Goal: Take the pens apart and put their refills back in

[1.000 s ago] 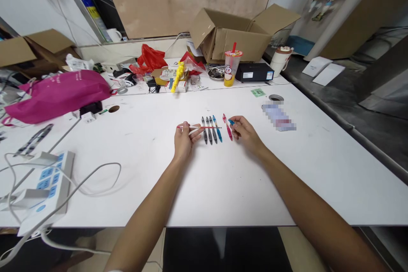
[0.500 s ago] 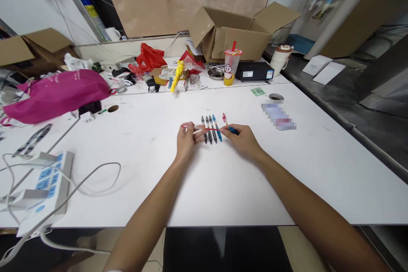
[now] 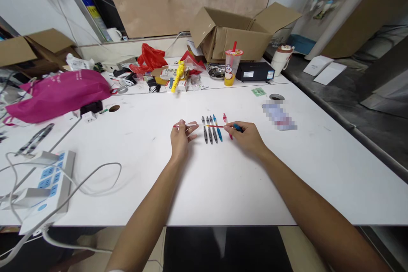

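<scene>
My left hand [image 3: 180, 140] is closed in a pinch on a clear pen barrel [image 3: 190, 125] with a red end, its other fingers spread. My right hand [image 3: 247, 137] pinches a red ink refill [image 3: 215, 126] that points left toward the barrel. Whether the refill's pale left end touches the barrel, I cannot tell. A blue pen part [image 3: 237, 127] is also tucked in my right hand. Between and below the hands, several grey pens [image 3: 210, 134] and a blue pen [image 3: 219, 134] lie side by side on the white table [image 3: 210, 187]. A red pen [image 3: 225, 117] lies partly hidden by my right fingers.
A power strip [image 3: 60, 182] with loose cables lies left, near a magenta bag [image 3: 63, 91]. Along the back stand a drink cup [image 3: 230, 70], a black box [image 3: 255, 72] and an open carton [image 3: 239, 40]. A tape roll [image 3: 276, 97] and a blurred-out flat item [image 3: 279, 115] lie right.
My hands have moved apart, the left one leftward with the barrel and the right one slightly rightward. More of the refill now shows between them, and the pens are less covered.
</scene>
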Available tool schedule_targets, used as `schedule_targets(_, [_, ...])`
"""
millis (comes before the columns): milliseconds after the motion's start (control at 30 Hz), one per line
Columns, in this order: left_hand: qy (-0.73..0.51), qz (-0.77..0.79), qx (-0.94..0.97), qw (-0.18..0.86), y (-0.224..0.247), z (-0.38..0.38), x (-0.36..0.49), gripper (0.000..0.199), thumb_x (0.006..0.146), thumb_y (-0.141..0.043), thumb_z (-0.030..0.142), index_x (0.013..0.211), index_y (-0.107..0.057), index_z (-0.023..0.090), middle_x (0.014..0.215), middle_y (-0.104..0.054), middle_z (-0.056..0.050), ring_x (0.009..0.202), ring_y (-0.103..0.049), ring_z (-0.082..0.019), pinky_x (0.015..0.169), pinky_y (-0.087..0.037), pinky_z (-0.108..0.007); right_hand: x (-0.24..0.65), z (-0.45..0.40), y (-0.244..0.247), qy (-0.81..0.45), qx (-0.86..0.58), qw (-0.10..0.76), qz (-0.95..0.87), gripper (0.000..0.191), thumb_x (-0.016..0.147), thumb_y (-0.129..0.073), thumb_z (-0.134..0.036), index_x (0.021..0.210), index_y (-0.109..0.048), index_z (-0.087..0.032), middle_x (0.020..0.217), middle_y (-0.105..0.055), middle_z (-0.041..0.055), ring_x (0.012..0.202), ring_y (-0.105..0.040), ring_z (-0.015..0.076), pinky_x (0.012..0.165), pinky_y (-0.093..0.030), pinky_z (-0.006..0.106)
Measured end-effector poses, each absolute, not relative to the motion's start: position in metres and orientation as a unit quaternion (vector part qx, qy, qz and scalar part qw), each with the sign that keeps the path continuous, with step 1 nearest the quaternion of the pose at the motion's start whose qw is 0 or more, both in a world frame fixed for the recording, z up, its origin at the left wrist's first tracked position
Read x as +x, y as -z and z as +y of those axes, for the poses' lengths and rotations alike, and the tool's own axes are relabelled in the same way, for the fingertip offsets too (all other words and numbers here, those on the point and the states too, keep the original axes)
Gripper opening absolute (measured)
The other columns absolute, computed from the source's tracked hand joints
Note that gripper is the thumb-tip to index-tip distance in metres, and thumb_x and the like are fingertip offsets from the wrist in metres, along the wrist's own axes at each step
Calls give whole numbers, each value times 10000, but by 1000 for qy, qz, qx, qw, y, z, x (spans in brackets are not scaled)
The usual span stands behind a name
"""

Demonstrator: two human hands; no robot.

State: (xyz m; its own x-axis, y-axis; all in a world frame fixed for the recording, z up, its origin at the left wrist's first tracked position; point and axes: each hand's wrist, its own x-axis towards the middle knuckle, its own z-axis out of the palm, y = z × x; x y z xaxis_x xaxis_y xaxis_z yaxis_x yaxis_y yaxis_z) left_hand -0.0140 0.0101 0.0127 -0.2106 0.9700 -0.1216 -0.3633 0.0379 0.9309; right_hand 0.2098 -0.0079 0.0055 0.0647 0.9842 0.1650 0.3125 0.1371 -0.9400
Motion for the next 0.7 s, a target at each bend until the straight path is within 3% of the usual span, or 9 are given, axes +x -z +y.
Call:
schedule_targets(433, [-607, 453, 315, 571, -9, 9, -8, 298, 974, -573, 465, 971, -539, 168, 1163, -733, -170, 962, -761, -212, 598, -579, -213, 212, -8, -5, -349, -545, 461, -607, 431, 791, -711, -624, 888, -776, -209, 674, -600, 20, 614, -474, 154, 555, -383, 307])
schedule_targets(700, [-590, 421, 320, 609, -7, 6, -1, 258, 977, -586, 416, 946, -528, 167, 1077, -758, -156, 873, -772, -189, 661, -602, -227, 210, -9, -2, -343, -541, 442, -628, 439, 807, -697, -621, 904, -780, -201, 657, -574, 8, 601, -440, 145, 562, -361, 299])
